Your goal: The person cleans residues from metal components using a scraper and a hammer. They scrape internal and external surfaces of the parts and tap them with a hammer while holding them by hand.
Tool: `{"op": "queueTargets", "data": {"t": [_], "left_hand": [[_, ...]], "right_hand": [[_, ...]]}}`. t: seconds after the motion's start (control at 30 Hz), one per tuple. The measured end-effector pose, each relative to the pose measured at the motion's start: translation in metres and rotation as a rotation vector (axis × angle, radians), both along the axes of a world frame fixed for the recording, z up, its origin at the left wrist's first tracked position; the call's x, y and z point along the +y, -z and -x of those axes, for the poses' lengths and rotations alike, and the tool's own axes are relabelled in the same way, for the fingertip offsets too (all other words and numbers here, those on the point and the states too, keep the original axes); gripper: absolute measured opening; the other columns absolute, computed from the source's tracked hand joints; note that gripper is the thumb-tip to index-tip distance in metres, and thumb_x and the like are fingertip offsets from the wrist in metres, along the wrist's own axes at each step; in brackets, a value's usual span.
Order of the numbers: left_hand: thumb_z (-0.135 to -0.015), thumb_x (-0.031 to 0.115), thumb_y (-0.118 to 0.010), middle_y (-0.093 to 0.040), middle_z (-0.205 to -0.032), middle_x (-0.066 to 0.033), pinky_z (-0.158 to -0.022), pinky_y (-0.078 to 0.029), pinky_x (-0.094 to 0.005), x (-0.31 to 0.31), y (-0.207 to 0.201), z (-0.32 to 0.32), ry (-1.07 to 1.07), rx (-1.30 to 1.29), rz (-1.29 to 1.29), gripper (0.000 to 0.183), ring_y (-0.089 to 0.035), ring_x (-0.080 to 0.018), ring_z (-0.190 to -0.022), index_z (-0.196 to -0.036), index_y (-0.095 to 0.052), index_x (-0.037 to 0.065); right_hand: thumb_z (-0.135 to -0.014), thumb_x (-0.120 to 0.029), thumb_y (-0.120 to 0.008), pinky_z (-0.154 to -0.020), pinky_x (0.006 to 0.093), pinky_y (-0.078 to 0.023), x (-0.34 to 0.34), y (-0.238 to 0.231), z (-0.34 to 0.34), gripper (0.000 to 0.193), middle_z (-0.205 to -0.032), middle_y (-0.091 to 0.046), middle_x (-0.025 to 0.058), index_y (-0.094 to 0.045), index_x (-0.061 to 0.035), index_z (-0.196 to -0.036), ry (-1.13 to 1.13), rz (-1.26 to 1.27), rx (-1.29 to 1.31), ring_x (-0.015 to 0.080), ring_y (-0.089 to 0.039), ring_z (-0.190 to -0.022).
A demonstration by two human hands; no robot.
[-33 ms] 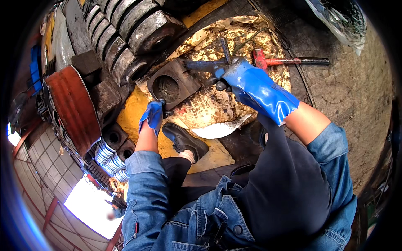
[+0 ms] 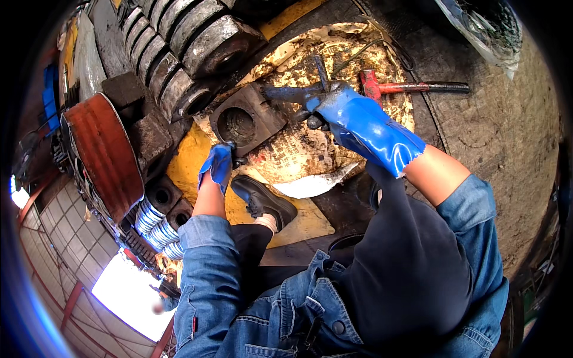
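A square, dark metal block with a round recess lies on a stained, crumpled sack. At the block's near left edge my left hand, in a blue rubber glove, has its fingers curled against the rim. My right hand, also gloved in blue, is closed right of the block. From its grip a dark, bluish bar-like tool reaches to the block's upper right corner. A ridged rod sticks up beside that grip; the fingers partly hide how the two join.
A red-headed hammer lies to the right. Heavy round metal parts are stacked at the far left, near a rust-red band and shiny coiled springs. My black shoe is close to the block. A plastic bag sits far right.
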State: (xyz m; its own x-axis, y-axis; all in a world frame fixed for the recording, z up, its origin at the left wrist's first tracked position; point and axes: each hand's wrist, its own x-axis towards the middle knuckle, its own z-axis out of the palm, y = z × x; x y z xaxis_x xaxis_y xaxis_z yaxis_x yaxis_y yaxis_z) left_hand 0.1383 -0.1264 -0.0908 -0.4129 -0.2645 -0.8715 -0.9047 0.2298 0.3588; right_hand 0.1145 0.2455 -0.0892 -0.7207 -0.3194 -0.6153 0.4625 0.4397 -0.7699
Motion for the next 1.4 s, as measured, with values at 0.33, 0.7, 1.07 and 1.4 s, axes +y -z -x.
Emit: {"op": "queueTargets", "data": {"t": [0.33, 0.7, 1.07, 1.4], "left_hand": [[-0.092, 0.016, -0.045, -0.058, -0.082, -0.0141, -0.051, -0.057, -0.0369, 0.001, -0.005, -0.003, -0.005, -0.016, 0.041, 0.021, -0.06, -0.0257, -0.061, -0.09, -0.056, -0.001], [-0.091, 0.018, -0.047, -0.064, -0.09, -0.0128, -0.054, -0.057, -0.0371, -0.003, -0.002, -0.008, -0.017, -0.032, -0.008, 0.023, -0.064, -0.0262, -0.068, -0.1, -0.059, 0.0], [-0.09, 0.021, -0.054, -0.061, -0.068, -0.0098, -0.052, -0.047, -0.0327, 0.01, -0.078, -0.03, 0.447, 0.322, 0.26, 0.026, -0.057, -0.0202, -0.053, -0.085, -0.063, -0.002], [-0.09, 0.028, -0.052, -0.069, -0.088, -0.0084, -0.056, -0.041, -0.0242, 0.055, -0.27, -0.03, 0.301, 0.525, 0.15, 0.032, -0.062, -0.013, -0.066, -0.108, -0.059, 0.003]], "right_hand": [[-0.08, -0.023, -0.06, -0.068, 0.0386, -0.051, -0.001, -0.026, -0.002, 0.025, -0.085, -0.065, 0.0154, -0.065, -0.0088, -0.1, 0.049, 0.043, 0.187, 0.0321, -0.063, -0.077], [-0.088, -0.027, -0.061, -0.041, 0.0203, -0.042, 0.108, -0.083, -0.008, 0.035, -0.084, -0.068, 0.008, -0.059, -0.0061, -0.116, 0.748, 0.58, -0.097, 0.006, -0.05, -0.047], [-0.089, -0.048, -0.047, -0.043, 0.0258, -0.022, 0.291, -0.076, -0.09, 0.057, -0.045, -0.029, -0.011, -0.054, -0.0032, -0.124, 1.637, 0.958, -0.108, 0.005, -0.028, -0.04], [-0.089, -0.041, -0.051, -0.039, 0.0271, -0.024, 0.283, -0.115, -0.151, 0.03, -0.052, -0.04, -0.0063, -0.054, -0.0162, -0.073, 1.781, 0.759, -0.162, 0.0088, -0.031, -0.04]]}}
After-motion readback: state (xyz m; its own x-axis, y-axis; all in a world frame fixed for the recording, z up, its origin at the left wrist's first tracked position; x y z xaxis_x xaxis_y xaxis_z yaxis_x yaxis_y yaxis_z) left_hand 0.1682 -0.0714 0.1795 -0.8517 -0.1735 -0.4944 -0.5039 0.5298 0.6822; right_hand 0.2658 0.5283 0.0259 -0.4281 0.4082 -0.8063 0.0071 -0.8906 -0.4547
